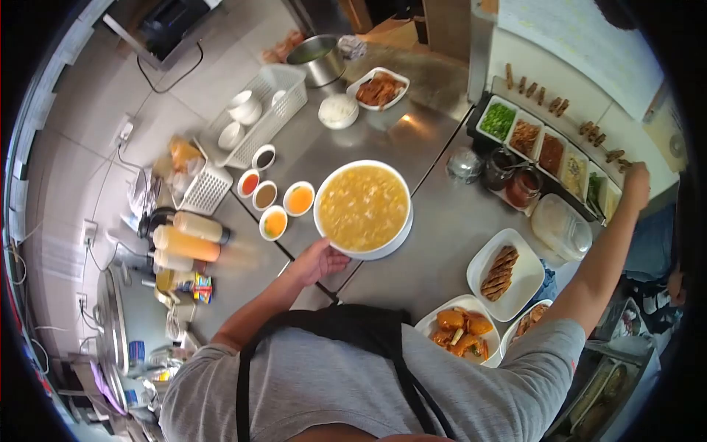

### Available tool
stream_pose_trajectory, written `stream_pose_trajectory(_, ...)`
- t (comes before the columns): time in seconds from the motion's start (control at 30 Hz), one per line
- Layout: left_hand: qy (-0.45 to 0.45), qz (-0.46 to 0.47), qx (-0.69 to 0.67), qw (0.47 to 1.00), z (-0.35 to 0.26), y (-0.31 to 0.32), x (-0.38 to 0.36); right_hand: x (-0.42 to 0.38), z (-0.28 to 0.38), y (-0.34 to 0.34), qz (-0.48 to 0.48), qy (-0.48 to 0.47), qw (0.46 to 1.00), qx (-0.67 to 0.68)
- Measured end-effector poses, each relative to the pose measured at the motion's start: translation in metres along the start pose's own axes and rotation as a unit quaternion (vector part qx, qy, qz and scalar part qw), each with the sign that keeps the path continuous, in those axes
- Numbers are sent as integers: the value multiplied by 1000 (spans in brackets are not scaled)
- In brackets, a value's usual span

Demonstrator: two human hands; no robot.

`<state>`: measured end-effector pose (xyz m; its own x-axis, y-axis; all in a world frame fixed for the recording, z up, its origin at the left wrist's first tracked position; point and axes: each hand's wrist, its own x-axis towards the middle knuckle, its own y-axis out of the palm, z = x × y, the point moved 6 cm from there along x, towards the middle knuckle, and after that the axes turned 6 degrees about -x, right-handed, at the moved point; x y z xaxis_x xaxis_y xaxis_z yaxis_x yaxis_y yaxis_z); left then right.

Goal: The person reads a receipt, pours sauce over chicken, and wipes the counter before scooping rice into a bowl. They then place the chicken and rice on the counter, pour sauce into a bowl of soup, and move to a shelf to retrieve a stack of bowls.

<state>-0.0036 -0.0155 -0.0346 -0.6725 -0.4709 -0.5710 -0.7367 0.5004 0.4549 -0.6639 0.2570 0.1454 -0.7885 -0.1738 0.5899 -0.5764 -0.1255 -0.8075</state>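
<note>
A large white bowl of thick yellow soup (364, 207) stands mid-counter on a white plate (394, 247). My left hand (321, 262) is at the bowl's near-left rim, fingers stretched out and apart, not wrapped round it. My right hand (637, 184) reaches far right to the end of a row of small wooden clips (557, 106) on a pale ledge. Its fingers look closed by the last clip; whether they grip it is hidden. Below that hand is a rack of topping containers, including chopped green onion (498, 119) and a red-brown topping (551, 152).
Small sauce cups (300, 199) stand left of the bowl. Squeeze bottles (186, 243) and a white basket (271, 110) are farther left. At the back are rice (339, 111), a meat dish (380, 90) and a pot (317, 60). Plated meat (501, 272) and glazed pieces (460, 331) sit front right.
</note>
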Motion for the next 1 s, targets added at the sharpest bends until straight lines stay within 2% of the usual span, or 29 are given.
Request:
stream_pose_trajectory(0.03,1,4,-3,1000,-2,2,0,14,-17,15,-10,-35,998,51)
stream_pose_trajectory(0.1,0,-1,-10,1000,-2,1,1,-29,19,-81,-14,63,991,116)
stream_pose_trajectory(0.13,1,-3,-12,1000,-1,1,1,-41,42,-77,28,-6,971,239)
stream_pose_trajectory(0.17,-2,-2,-19,1000,-2,3,1,-60,70,-67,69,-73,929,357)
stream_pose_trajectory(0.2,-5,-1,-24,1000,-1,5,1,-101,130,-91,64,-283,888,357)
stream_pose_trajectory(0.23,-8,1,-28,1000,-2,7,-1,-153,181,-112,71,-401,880,244)
stream_pose_trajectory(0.27,-20,20,-66,997,0,13,-3,-187,214,-94,222,-337,832,380)
stream_pose_trajectory(0.3,-35,39,-90,995,3,19,-6,-219,241,-92,314,-273,810,413)
stream_pose_trajectory(0.33,-49,58,-113,991,5,26,-8,-245,264,-70,309,-316,793,420)
stream_pose_trajectory(0.37,-58,78,-135,986,6,32,-9,-266,279,-50,390,-256,776,425)
stream_pose_trajectory(0.43,-26,68,-137,988,10,34,-3,-305,299,-22,445,-231,779,376)
stream_pose_trajectory(0.5,-3,52,-136,989,14,31,1,-337,308,-8,600,-126,676,409)
stream_pose_trajectory(0.6,13,26,-154,988,15,29,7,-340,311,-8,623,-28,616,481)
stream_pose_trajectory(0.67,30,31,-171,984,21,27,18,-338,311,-27,622,-19,596,507)
stream_pose_trajectory(0.7,51,33,-176,982,18,26,24,-336,316,-28,613,-160,604,484)
stream_pose_trajectory(0.77,95,65,-173,978,9,31,31,-333,322,-34,567,-206,648,466)
stream_pose_trajectory(0.8,92,52,-177,979,4,30,34,-336,325,-33,581,-162,600,525)
stream_pose_trajectory(0.87,77,27,-185,979,-2,29,43,-340,317,-36,605,-61,621,495)
stream_pose_trajectory(0.9,64,14,-188,980,-7,29,48,-351,315,2,645,-2,597,477)
stream_pose_trajectory(0.97,61,-15,-169,984,-15,26,60,-353,312,-14,633,37,594,494)
stream_pose_trajectory(1.0,51,-30,-158,986,-19,22,66,-352,314,-17,629,13,602,492)
